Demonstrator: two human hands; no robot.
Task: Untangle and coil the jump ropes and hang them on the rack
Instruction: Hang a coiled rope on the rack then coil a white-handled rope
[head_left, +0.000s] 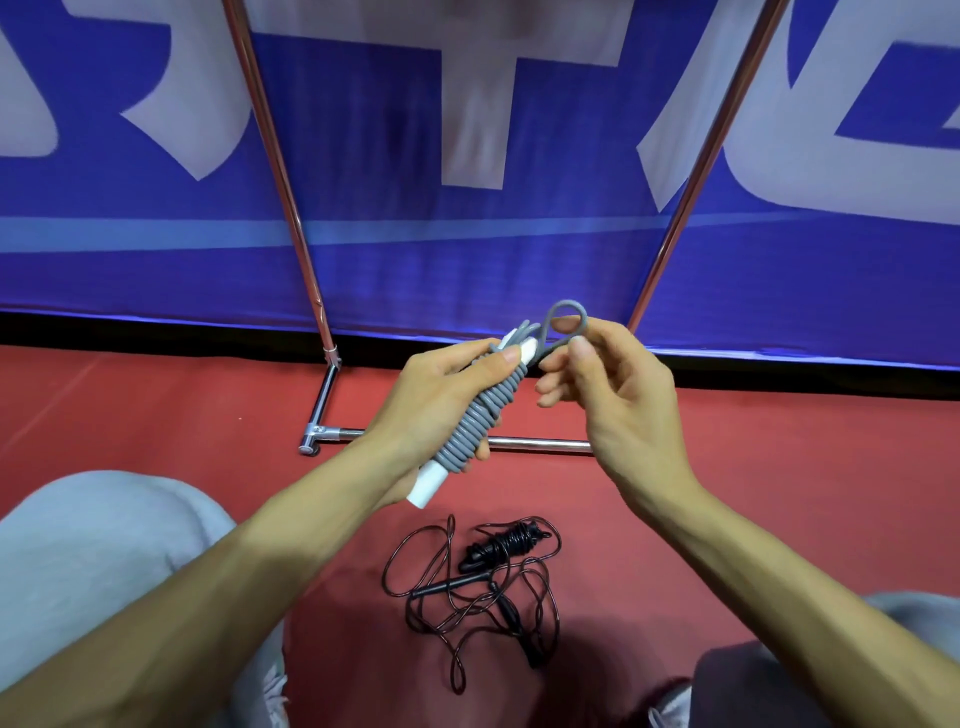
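Grey rope (480, 415): frame centre, wound around white handles, clenched in left hand (441, 395). Right hand (602, 384): pinches rope's end loop (569, 317). Black rope (483, 587): tangled, floor, lower centre. Rack (291, 208): behind, upper frame.

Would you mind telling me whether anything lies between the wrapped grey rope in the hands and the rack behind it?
Nothing visible does. The grey rope is held in the left hand, its end loop pinched by the right hand, directly before the rack. The black rope lies tangled on the floor below.
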